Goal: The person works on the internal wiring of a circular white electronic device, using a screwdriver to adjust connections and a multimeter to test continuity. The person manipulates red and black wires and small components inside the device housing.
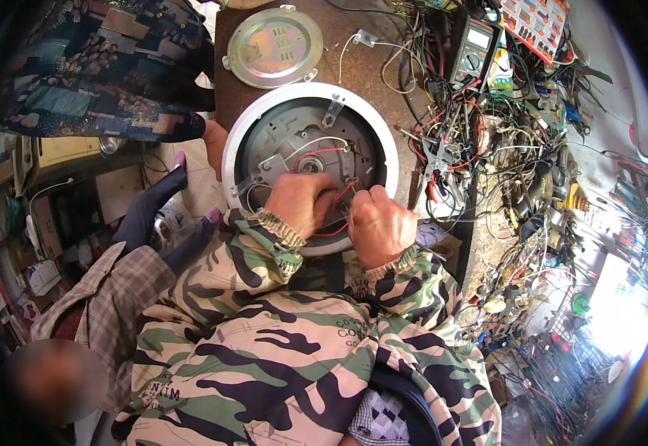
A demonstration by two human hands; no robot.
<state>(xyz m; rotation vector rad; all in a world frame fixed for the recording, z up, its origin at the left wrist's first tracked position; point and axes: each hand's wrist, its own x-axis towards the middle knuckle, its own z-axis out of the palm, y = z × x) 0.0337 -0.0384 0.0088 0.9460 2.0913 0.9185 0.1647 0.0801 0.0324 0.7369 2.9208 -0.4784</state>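
both hands work inside an upturned round appliance base (310, 152) on the brown counter (353, 67) — left hand (299, 202) curled over red wires (342, 195), right hand (380, 223) pinching them beside it.

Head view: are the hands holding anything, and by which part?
Both hands, left hand and right hand, work inside the upturned round appliance, fingers at its red wires. Whether either pinches a wire, and where, cannot be told.
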